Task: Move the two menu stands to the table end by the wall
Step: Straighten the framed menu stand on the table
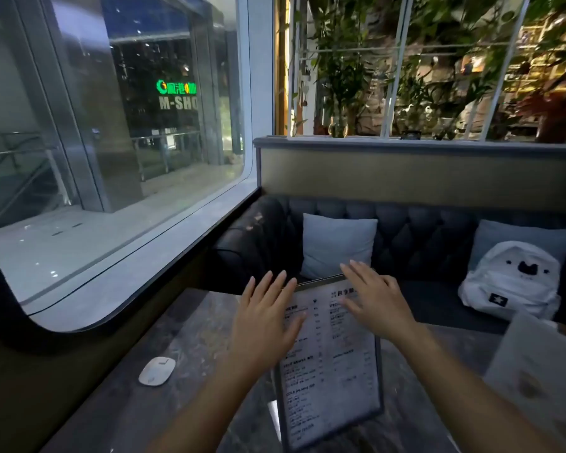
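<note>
Nearest to us, at about four o'clock, a second menu stand [543, 380] leans in from the right edge, pale and too blurred to read. Just left of it, at six o'clock, we see the framed menu stand [332, 364] upright on the dark marble table [183, 328], tilted slightly back, its printed sheet facing us and its dark frame running from the bottom edge up toward the centre.

Both our forearms reach forward over the table. Our left hand [265, 318] is spread, fingers [276, 282] fanned and extended, lying against or just in front of the stand's upper left edge; we cannot tell whether it touches. Our right hand [378, 305] is likewise spread flat, palm down, over the stand's top right corner, gripping nothing that we can see.

At eight o'clock from the stand, a small white oval device [157, 371] rests on the table near the window side. A large curved window [111, 142] fills the nine-to-eleven o'clock region, with a green lit sign [176, 88] beyond the glass. At twelve o'clock sits a dark tufted sofa [422, 237] with a pale blue cushion [337, 245]; at two o'clock, a white backpack [510, 279] with a bear face rests on the seat against another cushion [523, 235].
</note>
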